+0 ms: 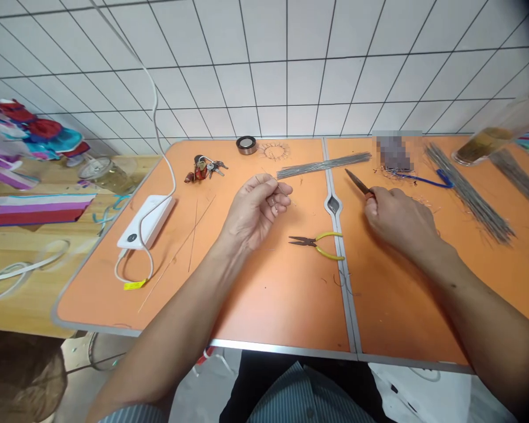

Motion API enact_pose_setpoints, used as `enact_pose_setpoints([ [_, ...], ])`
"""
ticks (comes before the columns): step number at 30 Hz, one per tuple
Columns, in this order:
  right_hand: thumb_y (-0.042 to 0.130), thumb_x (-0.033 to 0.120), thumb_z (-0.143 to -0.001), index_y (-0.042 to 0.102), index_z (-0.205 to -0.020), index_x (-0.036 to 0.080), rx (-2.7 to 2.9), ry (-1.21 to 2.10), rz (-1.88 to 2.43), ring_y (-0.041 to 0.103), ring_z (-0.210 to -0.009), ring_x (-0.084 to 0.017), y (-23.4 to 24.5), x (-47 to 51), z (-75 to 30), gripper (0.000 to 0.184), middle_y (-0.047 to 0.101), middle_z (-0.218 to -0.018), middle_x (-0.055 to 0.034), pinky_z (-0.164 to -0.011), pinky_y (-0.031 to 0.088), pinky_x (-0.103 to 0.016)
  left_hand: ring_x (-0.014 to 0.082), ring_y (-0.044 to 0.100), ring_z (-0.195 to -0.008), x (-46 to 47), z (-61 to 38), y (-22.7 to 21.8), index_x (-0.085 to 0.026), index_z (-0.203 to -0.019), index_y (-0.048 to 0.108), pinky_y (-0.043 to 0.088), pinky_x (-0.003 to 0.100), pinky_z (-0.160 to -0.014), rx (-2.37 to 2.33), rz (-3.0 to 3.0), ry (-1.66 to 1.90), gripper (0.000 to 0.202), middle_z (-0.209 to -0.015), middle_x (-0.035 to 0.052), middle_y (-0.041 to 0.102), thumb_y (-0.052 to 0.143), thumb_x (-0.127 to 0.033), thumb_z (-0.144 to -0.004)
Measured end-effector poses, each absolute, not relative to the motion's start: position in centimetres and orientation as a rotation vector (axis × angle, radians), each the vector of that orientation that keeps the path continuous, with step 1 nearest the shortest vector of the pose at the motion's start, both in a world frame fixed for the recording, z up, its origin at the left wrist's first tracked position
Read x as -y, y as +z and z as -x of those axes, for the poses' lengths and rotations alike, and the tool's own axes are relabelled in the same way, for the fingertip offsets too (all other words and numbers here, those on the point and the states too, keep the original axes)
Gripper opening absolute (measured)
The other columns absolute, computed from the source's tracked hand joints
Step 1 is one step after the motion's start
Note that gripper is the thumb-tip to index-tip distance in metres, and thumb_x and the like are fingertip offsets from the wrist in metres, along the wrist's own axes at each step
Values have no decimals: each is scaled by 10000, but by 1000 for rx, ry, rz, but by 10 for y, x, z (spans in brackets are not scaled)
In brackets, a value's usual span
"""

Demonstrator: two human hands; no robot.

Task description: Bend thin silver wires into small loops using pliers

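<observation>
A striped shirt point(308, 399) fills the bottom edge of the view, and two bare forearms reach out from it over an orange table point(273, 305) with a grey metal seam point(346, 294) down its middle. The right hand point(399, 220) is curled closed, its fingers pinching a small dark-bladed knife point(359, 182) whose point aims up and to the left, away from the person. The left hand point(255, 211) is half closed, with thumb and fingertips drawn together; whether it pinches a fine wire cannot be told. A long bundle of grey wires point(324, 165) lies just beyond the left hand, its long axis running across the table, and it is nearer that hand than the right. A second bundle of wires point(469, 194) slants away on the far side of the right hand. Yellow-handled pliers point(316, 244) rest between the hands, just below them. Left of the left hand sit a white power bank point(145, 222) with its cable, then a bunch of keys point(205, 168). A blue wire point(423, 179) curls near the far edge.
</observation>
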State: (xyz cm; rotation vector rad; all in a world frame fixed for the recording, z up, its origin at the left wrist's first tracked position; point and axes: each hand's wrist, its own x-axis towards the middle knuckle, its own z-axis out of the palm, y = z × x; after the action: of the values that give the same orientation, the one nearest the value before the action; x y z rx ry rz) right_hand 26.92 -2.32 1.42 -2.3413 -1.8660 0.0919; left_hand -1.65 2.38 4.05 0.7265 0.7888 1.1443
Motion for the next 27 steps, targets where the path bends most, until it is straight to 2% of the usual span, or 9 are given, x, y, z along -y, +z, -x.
enact_pose_setpoints([
  [5,616,451,-1019,694,-1118,265,1141,1357,1575,718,-922,-270,36,30,-257,225,736,-1082,-107,-729,614,-396,68,715,-621,-27,20,41,-173,-927,640,535,144,-586,-736,-675,1155,146,-774,-10,768,755,-83,-935],
  [8,828,317,-888,728,-1108,261,965,1742,1261,676,-947,-205,41,40,-240,248,691,-1089,-64,-671,570,-283,71,732,-640,-30,22,38,-158,-930,656,546,137,-598,-702,-636,1186,124,-781,7,778,731,-64,-960],
  [10,888,222,-817,738,-1194,281,888,1778,1128,640,-909,-166,39,46,-230,410,668,-1097,-34,-633,531,-239,73,739,-647,-31,24,37,-154,-930,659,555,137,-607,-686,-624,1212,120,-786,13,783,714,-58,-976],
  [12,897,266,-845,726,-1305,294,870,1795,1116,590,-784,-145,34,50,-224,492,645,-989,-10,-568,478,-233,70,744,-649,-32,25,37,-156,-930,661,556,132,-615,-690,-622,1231,124,-790,13,785,711,-56,-984],
  [15,843,474,-944,740,-1261,237,1041,1804,1219,584,-724,-164,24,50,-222,408,664,-907,-29,-577,479,-279,67,747,-648,-32,25,38,-155,-918,657,558,127,-618,-697,-622,1250,142,-791,17,790,669,-46,-1008],
  [18,756,618,-987,759,-1126,204,1377,1579,1369,628,-799,-200,16,48,-228,437,745,-1080,-108,-587,472,-304,68,748,-641,-32,25,40,-157,-904,648,557,127,-609,-700,-620,1261,159,-785,21,791,654,-44,-1015],
  [20,714,643,-1005,757,-1136,204,1561,1384,1485,612,-757,-192,14,47,-231,459,774,-1161,-122,-558,441,-308,70,747,-639,-32,25,41,-160,-900,643,558,128,-606,-702,-624,1265,155,-784,20,793,673,-54,-1008],
  [25,585,604,-1075,747,-1158,192,1704,1313,1540,569,-612,-179,15,48,-232,450,751,-830,-55,-600,464,-334,71,740,-638,-33,28,43,-167,-882,636,568,138,-609,-715,-687,1276,161,-800,15,798,749,-115,-985],
  [27,573,568,-1080,736,-1148,204,1765,1256,1534,655,-709,-209,14,49,-230,405,780,-881,-61,-674,510,-347,68,733,-630,-34,29,43,-166,-874,637,568,139,-608,-726,-706,1287,174,-793,8,793,779,-133,-970],
])
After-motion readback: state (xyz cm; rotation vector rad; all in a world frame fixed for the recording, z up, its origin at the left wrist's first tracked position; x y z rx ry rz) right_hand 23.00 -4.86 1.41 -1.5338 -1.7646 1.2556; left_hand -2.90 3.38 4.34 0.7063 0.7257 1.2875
